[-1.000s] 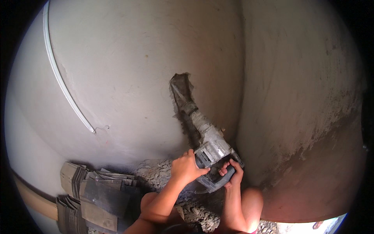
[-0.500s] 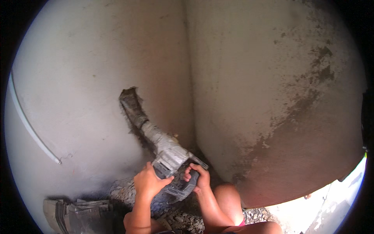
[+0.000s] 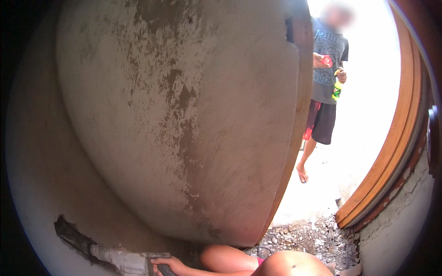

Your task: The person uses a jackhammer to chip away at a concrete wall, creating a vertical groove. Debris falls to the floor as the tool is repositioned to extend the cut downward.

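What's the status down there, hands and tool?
One hand grips the dusty power tool, bit in the wall gouge. Other hand not visible. A person stands in the doorway.

Harsh daylight blows out the doorway (image 3: 363, 138) at right, while the wall (image 3: 184, 115) stays dim and fisheye-bent.

The demolition hammer (image 3: 126, 261) lay low at the near left, a dust-caked grey power tool angled up and leftward, its chisel end buried in a dark ragged channel (image 3: 71, 237) cut into the plastered wall. Its body was coated in pale cement dust; its rear handle ran off the bottom edge.
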Demonstrator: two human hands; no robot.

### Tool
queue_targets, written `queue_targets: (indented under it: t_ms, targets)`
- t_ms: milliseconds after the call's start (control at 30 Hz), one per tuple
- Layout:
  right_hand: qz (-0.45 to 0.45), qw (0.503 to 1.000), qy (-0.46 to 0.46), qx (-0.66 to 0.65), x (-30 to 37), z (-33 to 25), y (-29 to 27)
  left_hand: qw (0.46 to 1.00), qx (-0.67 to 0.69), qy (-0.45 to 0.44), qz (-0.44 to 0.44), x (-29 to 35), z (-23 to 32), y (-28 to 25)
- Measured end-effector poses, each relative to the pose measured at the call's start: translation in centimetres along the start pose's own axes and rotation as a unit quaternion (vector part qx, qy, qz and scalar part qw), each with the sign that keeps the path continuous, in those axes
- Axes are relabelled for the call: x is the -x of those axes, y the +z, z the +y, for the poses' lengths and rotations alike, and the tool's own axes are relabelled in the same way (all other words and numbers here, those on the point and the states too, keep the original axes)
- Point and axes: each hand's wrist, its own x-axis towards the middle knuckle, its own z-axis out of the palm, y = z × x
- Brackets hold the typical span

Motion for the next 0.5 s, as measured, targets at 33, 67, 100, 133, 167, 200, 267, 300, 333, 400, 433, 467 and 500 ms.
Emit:
queue_targets:
  t_ms: [33,67,100,133,167,200,267,300,333,400,433,467,500]
  targets:
    - [0.017,1.000,-0.016,-0.002,0.3,-0.4,0.4,1.000,0.011,-0.007,-0.018,-0.1,-0.2,-0.2]
    - [0.023,1.000,-0.016,-0.006,0.6,-0.5,0.3,1.000,0.010,-0.004,-0.025,-0.2,-0.2,-0.3]
    - [0.028,0.999,-0.013,-0.010,0.6,-0.5,0.3,1.000,0.010,-0.003,-0.029,-0.2,-0.1,-0.3]
    - [0.031,0.999,-0.010,-0.012,0.5,-0.8,0.2,0.999,0.011,-0.003,-0.032,-0.3,0.1,-0.3]
    - [0.035,0.999,-0.012,-0.001,0.4,-1.2,0.0,0.999,-0.001,-0.009,-0.040,-0.5,0.5,-0.2]
    - [0.039,0.999,-0.013,0.003,0.3,-1.0,0.1,0.999,-0.020,-0.014,-0.048,-0.5,0.5,-0.5]
    - [0.046,0.999,-0.004,0.014,0.3,-0.7,0.4,0.998,-0.021,-0.015,-0.059,-0.5,1.4,-1.6]
    - [0.016,0.998,0.018,0.052,0.2,-1.2,0.2,0.998,-0.002,-0.012,-0.061,-0.4,2.9,-2.7]
    - [-0.021,0.994,0.066,0.079,0.5,-1.5,0.4,0.997,0.004,-0.033,-0.063,0.3,2.7,-3.4]
    - [-0.050,0.996,0.035,0.058,1.1,-1.8,1.3,0.996,0.021,0.051,0.070,-1.2,-1.7,0.7]
    - [-0.043,0.987,-0.035,0.152,1.6,-1.7,0.5,0.993,-0.046,0.012,0.104,-0.7,-2.5,2.5]
    - [0.022,0.994,0.027,0.102,1.7,-2.7,-0.3,0.998,-0.028,-0.051,-0.015,-1.2,0.0,1.3]
    - [0.091,0.988,0.121,-0.007,2.0,-3.9,1.6,0.998,-0.028,-0.058,-0.023,-1.1,0.3,0.9]
